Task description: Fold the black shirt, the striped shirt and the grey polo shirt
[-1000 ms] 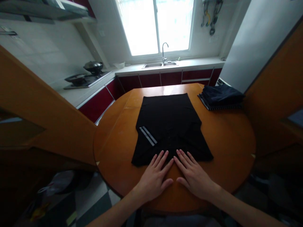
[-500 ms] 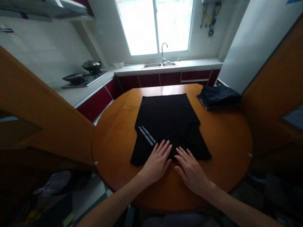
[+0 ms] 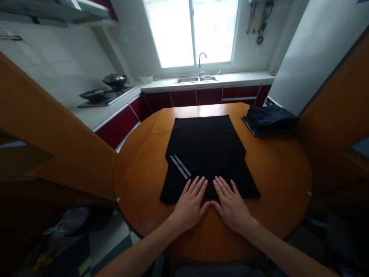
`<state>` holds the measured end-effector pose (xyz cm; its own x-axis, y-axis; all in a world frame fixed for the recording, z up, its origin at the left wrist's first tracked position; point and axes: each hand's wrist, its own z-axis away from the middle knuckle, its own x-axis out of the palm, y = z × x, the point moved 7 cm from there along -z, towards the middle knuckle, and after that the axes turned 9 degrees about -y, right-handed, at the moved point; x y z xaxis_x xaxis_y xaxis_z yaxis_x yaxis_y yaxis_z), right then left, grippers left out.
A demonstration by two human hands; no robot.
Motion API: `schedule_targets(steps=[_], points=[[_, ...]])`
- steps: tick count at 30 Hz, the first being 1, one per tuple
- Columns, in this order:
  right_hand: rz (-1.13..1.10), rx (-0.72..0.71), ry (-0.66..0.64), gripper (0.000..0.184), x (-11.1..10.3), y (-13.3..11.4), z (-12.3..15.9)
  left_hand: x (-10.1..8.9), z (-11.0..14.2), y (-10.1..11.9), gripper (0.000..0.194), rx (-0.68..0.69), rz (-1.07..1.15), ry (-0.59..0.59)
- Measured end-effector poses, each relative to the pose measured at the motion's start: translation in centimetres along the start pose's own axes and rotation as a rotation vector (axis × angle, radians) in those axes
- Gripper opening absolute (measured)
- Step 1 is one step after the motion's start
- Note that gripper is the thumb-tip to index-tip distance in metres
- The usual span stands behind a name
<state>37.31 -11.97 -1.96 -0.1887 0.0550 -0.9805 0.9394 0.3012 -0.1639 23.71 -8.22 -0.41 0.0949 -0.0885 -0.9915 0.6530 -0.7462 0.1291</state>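
Left hand [image 3: 189, 206] and right hand [image 3: 234, 209] are seen bare, five slim digits [image 3: 202, 190] made out on each. Fingernails [image 3: 215, 178] are seen as short; finer detail is lost to blur. Left forearm [image 3: 145, 246] and right forearm [image 3: 284, 248] are left bare too, narrowed at the wrists [image 3: 174, 223], cut off by the frame's lower edge. A dim grey patch [image 3: 219, 271] is glimpsed at bottom centre; whether it is worn clothing cannot be told.
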Motion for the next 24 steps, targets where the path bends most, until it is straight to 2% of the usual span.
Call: schedule_targets(steps=[8, 16, 21, 24], points=[[0.003, 0.046, 0.013, 0.071, -0.2, 1.5, 0.8, 0.6, 2.0, -1.6, 0.074, -0.084, -0.029, 0.011], [0.016, 0.054, 0.02, 0.069, -0.5, 3.7, 1.8, 0.3, 4.2, -2.9, 0.073, -0.073, -0.067, 0.006], [0.009, 0.085, 0.076, 0.074, -1.0, 3.9, 2.3, -0.4, 4.9, -3.2, 0.069, -0.057, -0.037, 0.06], [-0.029, 0.066, 0.101, 0.072, -1.9, 4.9, 3.4, -1.2, 6.2, -4.2, 0.065, -0.049, 0.003, 0.116]])
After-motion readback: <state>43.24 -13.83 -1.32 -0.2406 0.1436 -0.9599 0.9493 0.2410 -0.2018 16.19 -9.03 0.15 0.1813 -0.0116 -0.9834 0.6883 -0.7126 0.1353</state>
